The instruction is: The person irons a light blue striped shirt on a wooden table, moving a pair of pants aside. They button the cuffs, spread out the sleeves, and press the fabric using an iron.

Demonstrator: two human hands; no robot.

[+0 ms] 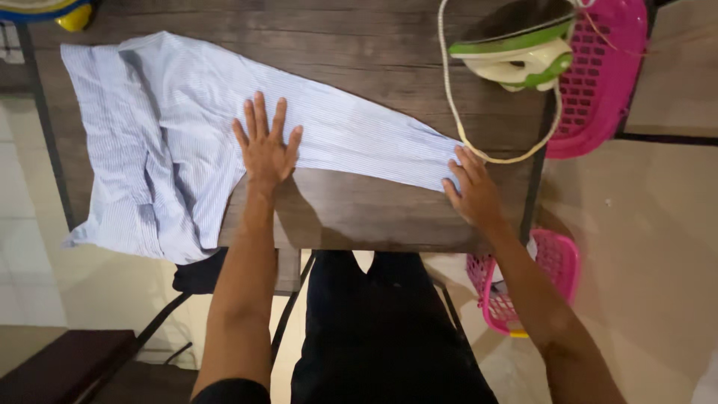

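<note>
We have a pale blue striped shirt [187,142] spread over a dark wooden table [351,213], its body bunched at the left and drooping over the near edge, one sleeve stretched out to the right toward the table's corner. Our left hand [265,146] lies flat on the cloth where the sleeve meets the body, fingers spread wide and palm down — it closes on nothing, it only weighs the fabric down so it cannot creep. Our right hand [471,191] rests at the cuff end of the sleeve, fingers extended and open over the edge of the cloth, again pressing rather than gripping; with one hand at each end, the sleeve lies taut and flat between them.

A green and cream iron [523,49] sits at the far right of the table, partly on a pink plastic basket [606,75], well apart from the cloth, and its pale cord [452,112] loops down to just beside the cuff. A second pink basket [523,288] stands on the floor below our right forearm
</note>
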